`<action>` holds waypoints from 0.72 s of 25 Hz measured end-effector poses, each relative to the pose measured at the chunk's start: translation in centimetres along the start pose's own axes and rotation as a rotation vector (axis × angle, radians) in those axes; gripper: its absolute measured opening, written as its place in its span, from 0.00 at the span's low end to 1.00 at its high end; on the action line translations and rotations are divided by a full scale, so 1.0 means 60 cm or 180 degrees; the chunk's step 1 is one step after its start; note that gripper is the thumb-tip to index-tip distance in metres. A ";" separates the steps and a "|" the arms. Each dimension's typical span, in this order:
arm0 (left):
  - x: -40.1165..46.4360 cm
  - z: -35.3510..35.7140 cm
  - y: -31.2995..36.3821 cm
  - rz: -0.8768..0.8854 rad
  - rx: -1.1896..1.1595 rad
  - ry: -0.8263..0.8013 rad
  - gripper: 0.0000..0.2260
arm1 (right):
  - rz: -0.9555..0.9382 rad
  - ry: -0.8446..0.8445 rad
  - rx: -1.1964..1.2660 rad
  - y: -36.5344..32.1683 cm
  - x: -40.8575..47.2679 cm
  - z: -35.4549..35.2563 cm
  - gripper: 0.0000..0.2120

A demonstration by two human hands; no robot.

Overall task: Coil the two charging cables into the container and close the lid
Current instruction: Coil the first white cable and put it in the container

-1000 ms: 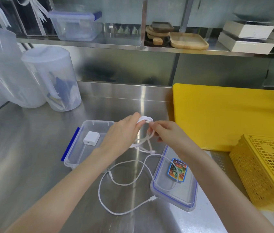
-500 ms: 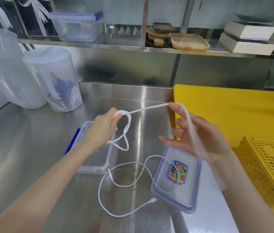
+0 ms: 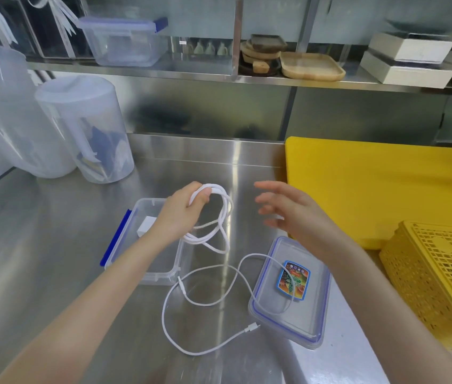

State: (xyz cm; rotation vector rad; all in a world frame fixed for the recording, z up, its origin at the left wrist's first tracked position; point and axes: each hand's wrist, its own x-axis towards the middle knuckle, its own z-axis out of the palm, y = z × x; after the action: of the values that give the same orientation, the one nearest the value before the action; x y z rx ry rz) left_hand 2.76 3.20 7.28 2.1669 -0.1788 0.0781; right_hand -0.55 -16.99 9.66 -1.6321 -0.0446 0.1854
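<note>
- While the left hand (image 3: 180,214) is raised over the container (image 3: 147,273), its fingers are curled tight round a looped white cable (image 3: 220,217), coils dangling just above the container's right edge.
- Right hand (image 3: 288,214) hovers beside it, fingers spread and relaxed, gripping nothing, a bit blurred.
- Second cable (image 3: 191,300) lies loose on the steel table (image 3: 39,231), one stretch draped across the lid (image 3: 302,314), which rests flat to the right of the container.
- Inside the container, a white charger block (image 3: 145,227) peeks out beside the wrist.
- Yellow cutting board (image 3: 371,189) and yellow basket (image 3: 441,278) sit off to the right.
</note>
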 end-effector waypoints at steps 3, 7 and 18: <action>-0.003 -0.001 0.020 -0.0230 -0.1163 -0.0304 0.12 | -0.0378 -0.0072 -0.1258 0.009 0.015 0.046 0.19; -0.007 -0.010 0.034 -0.0264 -0.1876 -0.1063 0.09 | -0.0543 0.0206 -0.1499 0.019 0.030 0.073 0.08; -0.059 0.049 0.008 -0.0417 -0.2789 -0.1347 0.11 | -0.0318 0.0933 -0.1065 0.007 0.024 0.062 0.16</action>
State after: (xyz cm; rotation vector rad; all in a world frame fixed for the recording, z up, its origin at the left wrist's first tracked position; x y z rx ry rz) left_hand -0.86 0.88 5.55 1.2884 -0.2527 -0.4580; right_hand 0.27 -13.14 8.91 -1.9706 0.0708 -0.1474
